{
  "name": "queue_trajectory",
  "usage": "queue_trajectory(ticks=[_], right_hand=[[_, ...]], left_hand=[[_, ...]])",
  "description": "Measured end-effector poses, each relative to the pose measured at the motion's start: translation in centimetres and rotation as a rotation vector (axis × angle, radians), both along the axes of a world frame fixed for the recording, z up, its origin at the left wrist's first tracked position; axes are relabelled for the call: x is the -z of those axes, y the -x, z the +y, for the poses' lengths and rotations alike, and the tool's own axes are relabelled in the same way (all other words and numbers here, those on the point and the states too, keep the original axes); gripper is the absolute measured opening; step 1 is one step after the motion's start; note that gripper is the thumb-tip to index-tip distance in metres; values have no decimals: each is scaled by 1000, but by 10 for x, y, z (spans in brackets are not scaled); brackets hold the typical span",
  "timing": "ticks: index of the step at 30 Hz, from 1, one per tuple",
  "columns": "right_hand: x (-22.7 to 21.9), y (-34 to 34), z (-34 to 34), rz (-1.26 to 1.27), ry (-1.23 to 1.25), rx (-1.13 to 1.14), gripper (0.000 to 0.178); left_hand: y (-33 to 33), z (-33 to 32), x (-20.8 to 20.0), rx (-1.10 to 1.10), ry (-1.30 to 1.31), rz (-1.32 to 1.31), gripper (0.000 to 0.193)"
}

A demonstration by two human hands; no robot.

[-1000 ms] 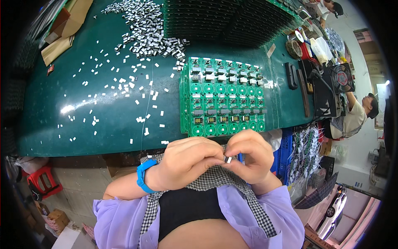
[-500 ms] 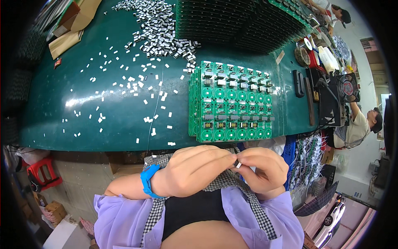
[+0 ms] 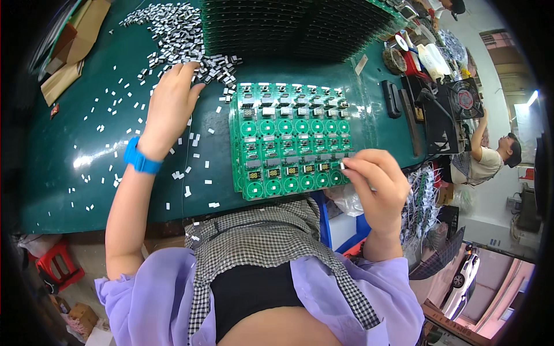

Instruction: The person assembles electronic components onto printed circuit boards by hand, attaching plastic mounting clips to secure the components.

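My left hand (image 3: pixel 169 106), with a blue wristband (image 3: pixel 142 155), lies at the near side of a pile of small black-and-white display modules (image 3: pixel 173 29). Its thumb stands apart from the fingers, and I see nothing held; the fingertips partly blend with the pile. In a pinch, my right hand (image 3: pixel 381 179) holds a small display module (image 3: pixel 343 165) at the near right part of a green circuit board panel (image 3: pixel 288 144). Along the panel's lower row sit several displays with lit-looking yellowish digits. The fingers hide part of the module.
Behind the panel stands a large stack of green boards (image 3: pixel 300 29). White slips (image 3: pixel 187 191) are scattered over the green table (image 3: pixel 75 173). At the right are a black fan (image 3: pixel 464 99), a black bar-shaped device (image 3: pixel 391 98) and another person (image 3: pixel 490 153). Cardboard (image 3: pixel 81 40) lies far left.
My hands have parted from in front of my body. The left has gone forward and left to the pile; the right has carried the module forward to the panel. The view has shifted.
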State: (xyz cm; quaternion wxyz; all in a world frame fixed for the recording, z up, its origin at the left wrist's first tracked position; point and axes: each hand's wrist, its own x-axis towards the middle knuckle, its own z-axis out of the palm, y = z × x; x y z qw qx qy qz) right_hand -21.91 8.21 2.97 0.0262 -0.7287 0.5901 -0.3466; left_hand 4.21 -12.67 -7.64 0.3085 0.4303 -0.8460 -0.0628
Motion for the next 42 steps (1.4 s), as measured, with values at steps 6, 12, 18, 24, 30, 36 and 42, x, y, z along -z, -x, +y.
queue_trajectory(ticks=[6,12,18,24,30,36,42], right_hand=[[4,5,0,126,-32,-39,21],[5,6,-1,132,-17,-48,20],[5,8,-2,115,-28,-76,20],[-1,4,-3,192,-23,-108,22],[-11,-12,24,-2,162,-109,39],[8,-46,13,-182,69,-328,37],[13,-45,18,-274,-45,-294,26]], left_hand=[[9,-18,19,-50,-76,-85,21],[11,-19,22,-53,-56,-16,18],[5,-23,27,-27,-14,17,20],[-11,-5,-12,-16,-249,201,27],[4,110,-94,492,-1021,981,32],[24,160,-84,660,-1215,893,50],[27,164,-77,684,-1154,887,47]])
